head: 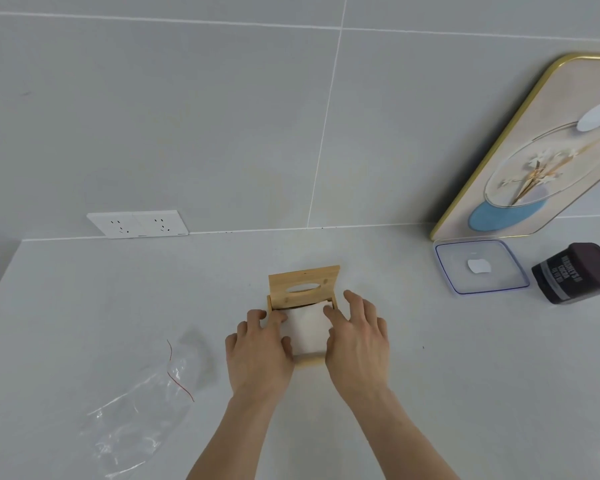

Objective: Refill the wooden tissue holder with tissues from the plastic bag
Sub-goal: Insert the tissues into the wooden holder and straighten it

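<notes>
The wooden tissue holder [303,282] stands mid-counter with its slotted lid tipped up at the back. A white stack of tissues [307,329] lies inside the open box. My left hand [260,351] rests on the stack's left side, fingers over the holder's left wall. My right hand [357,337] presses on the stack's right side, fingers spread over the right wall. The clear plastic bag [136,420] lies flat and crumpled at the lower left, with a thin red tie [177,372] on it.
A clear lidded plastic container [480,266] and a dark cocoa tub [575,273] sit at the right. A gold-framed picture [534,154] leans on the tiled wall behind them. A white double socket [137,224] is at the wall's base, back left.
</notes>
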`<state>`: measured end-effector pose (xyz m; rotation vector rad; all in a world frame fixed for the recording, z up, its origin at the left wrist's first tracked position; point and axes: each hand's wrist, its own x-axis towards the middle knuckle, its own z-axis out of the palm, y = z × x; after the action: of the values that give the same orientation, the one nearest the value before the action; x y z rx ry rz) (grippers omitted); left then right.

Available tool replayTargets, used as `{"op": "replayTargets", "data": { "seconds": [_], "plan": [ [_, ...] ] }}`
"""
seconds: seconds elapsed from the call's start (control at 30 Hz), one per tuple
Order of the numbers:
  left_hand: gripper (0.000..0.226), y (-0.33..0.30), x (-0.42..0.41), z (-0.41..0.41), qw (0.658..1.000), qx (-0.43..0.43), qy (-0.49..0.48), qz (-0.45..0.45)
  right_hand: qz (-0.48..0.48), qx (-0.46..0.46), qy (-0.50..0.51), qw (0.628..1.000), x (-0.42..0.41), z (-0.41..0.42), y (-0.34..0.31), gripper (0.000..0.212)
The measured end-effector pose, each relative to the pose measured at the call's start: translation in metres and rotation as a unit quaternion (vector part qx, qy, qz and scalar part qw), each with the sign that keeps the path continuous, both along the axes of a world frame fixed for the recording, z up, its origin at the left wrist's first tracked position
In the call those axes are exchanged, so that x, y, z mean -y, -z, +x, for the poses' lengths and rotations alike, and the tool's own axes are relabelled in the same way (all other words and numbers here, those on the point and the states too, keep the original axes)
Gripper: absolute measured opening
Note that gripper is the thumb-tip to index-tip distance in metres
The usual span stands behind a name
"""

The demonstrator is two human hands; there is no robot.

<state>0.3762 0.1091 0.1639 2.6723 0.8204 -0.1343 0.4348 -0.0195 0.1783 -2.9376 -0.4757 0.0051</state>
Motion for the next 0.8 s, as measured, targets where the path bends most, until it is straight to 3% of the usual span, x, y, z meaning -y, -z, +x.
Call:
{"op": "replayTargets", "data": {
  "seconds": [0.27, 0.63, 0.8],
  "plan": [
    [0.044, -0.005, 0.0, 0.003, 0.999, -0.035, 0.015, 0.024, -0.132, -0.103, -0.038, 0.985, -0.007, 0.014, -0.011, 0.035],
    [0.052, -0.006, -0.004, 0.006, 0.998, -0.033, 0.041, 0.021, -0.146, -0.124, -0.047, 0.98, -0.006, 0.016, -0.007, 0.031],
    [0.044, -0.007, -0.002, 0.009, 0.996, -0.057, 0.053, 0.042, -0.149, -0.142, -0.044, 0.978, -0.007, 0.016, -0.006, 0.033]
  ]
}}
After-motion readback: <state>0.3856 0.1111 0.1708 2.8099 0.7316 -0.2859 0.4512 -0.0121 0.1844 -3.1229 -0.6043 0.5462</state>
